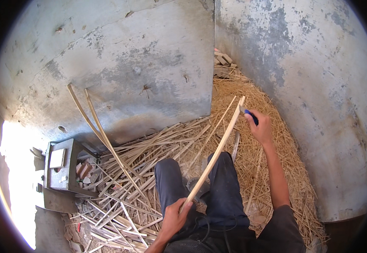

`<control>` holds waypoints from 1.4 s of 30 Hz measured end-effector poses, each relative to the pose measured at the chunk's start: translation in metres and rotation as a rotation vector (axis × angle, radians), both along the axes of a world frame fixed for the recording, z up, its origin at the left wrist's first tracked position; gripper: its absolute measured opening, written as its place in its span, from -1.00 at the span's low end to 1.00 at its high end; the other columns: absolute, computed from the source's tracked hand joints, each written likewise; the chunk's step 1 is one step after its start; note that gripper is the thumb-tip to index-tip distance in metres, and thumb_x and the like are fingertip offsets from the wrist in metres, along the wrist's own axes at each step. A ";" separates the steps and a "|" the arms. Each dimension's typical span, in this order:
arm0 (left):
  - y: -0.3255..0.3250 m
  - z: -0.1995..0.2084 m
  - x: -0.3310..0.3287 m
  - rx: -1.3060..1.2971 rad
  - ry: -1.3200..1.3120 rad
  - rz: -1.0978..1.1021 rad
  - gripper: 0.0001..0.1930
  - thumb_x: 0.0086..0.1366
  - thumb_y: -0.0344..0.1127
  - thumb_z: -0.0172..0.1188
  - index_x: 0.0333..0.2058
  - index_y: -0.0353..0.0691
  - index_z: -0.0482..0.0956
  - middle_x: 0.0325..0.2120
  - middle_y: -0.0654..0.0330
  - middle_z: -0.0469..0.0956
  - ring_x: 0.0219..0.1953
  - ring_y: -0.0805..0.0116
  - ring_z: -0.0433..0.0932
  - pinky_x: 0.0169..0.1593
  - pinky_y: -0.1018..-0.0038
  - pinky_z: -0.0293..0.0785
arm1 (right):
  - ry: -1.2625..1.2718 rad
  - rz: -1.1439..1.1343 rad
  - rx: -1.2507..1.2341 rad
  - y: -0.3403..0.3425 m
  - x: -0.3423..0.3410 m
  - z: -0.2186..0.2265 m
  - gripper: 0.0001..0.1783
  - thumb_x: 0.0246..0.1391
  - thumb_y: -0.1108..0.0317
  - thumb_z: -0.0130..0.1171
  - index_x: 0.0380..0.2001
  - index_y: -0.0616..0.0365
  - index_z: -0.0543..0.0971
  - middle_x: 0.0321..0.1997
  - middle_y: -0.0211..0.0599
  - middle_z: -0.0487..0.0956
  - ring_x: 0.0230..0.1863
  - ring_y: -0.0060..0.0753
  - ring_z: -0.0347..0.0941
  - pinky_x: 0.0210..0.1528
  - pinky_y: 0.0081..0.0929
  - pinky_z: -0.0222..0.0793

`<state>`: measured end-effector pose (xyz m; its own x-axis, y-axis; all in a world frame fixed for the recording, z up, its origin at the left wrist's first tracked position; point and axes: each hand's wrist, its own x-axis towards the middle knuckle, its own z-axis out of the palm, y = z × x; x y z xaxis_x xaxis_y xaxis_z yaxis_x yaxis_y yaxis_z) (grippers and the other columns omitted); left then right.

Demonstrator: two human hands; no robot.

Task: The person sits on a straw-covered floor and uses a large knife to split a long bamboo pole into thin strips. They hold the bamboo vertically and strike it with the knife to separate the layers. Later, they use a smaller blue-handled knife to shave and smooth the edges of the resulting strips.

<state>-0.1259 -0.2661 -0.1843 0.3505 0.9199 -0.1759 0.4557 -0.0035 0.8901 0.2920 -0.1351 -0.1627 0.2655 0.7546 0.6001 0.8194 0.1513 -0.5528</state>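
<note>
A long pale wooden strip (219, 148), which looks like split bamboo, slants up and away from my lap between my knees. My left hand (176, 219) is closed around its near end, just above my thigh. In my right hand (261, 127) is a small knife (252, 117) with a blue handle. Its short blade lies against the strip close to the far end. My right fingers wrap the handle, and the arm is stretched forward.
Loose strips (120, 202) lie heaped on the floor at left. Thin shavings (272, 168) cover the ground at right. Two long strips (97, 122) lean against the worn wall (149, 55). A grey box-like wooden frame (67, 168) stands far left, near rubble. Bricks (223, 59) sit at the back.
</note>
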 end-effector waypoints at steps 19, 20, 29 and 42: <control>0.022 -0.017 -0.012 0.005 -0.045 0.098 -0.66 0.47 -0.16 0.35 0.00 -0.35 0.69 -0.48 0.14 0.66 -0.42 0.51 0.53 -0.31 0.47 0.46 | -0.008 -0.476 -0.729 -0.013 0.065 -0.010 -0.44 0.09 -0.09 0.45 -0.14 0.22 0.66 -0.33 -0.01 0.70 -0.23 0.05 0.69 -0.15 -0.02 0.53; 0.025 -0.016 -0.008 0.062 -0.041 0.101 -0.66 0.45 -0.17 0.37 -0.01 -0.35 0.69 -0.48 0.14 0.67 -0.42 0.50 0.55 -0.31 0.47 0.47 | 0.034 -0.477 -0.740 -0.016 0.062 -0.004 -0.44 0.07 -0.06 0.46 -0.10 0.22 0.65 -0.31 0.00 0.70 -0.21 0.07 0.69 -0.13 -0.02 0.53; 0.035 -0.003 0.008 0.106 -0.008 0.092 -0.68 0.41 -0.19 0.41 -0.03 -0.32 0.69 -0.48 0.10 0.69 -0.43 0.42 0.64 -0.29 0.43 0.53 | -0.211 -0.239 -0.950 -0.046 0.091 -0.012 -0.14 0.08 0.14 0.50 0.40 0.16 0.42 0.14 -0.01 0.70 0.13 0.00 0.66 0.20 -0.11 0.54; 0.034 -0.007 0.003 0.104 -0.012 0.073 -0.69 0.40 -0.21 0.42 -0.03 -0.32 0.70 -0.45 0.09 0.71 -0.39 0.41 0.68 -0.25 0.44 0.55 | 0.043 -0.305 -0.982 -0.063 0.134 -0.053 -0.14 0.11 0.14 0.48 0.39 0.17 0.33 -0.05 0.02 0.71 -0.08 -0.09 0.71 0.01 -0.11 0.59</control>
